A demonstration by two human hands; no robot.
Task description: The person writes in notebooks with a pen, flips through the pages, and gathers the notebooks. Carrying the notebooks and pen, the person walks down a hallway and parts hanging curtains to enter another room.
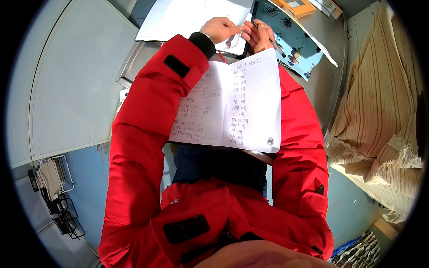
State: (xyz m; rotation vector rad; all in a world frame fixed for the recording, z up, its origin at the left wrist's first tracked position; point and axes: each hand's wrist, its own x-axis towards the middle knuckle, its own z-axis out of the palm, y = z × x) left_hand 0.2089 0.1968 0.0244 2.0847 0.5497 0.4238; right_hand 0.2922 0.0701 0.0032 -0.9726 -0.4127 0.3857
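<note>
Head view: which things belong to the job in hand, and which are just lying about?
Likely in use:
pen, in the right hand
ruled pages, by the left hand
handwritten notebook, open nearest the body

Apparently just around:
blue floral sheet
orange item
striped cloth

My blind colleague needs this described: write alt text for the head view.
A person in a red jacket has the left hand and the right hand close together by white pages, the right holding a pen. Nearer the body is an open handwritten notebook; a blue floral cover or sheet lies to the right.
</note>
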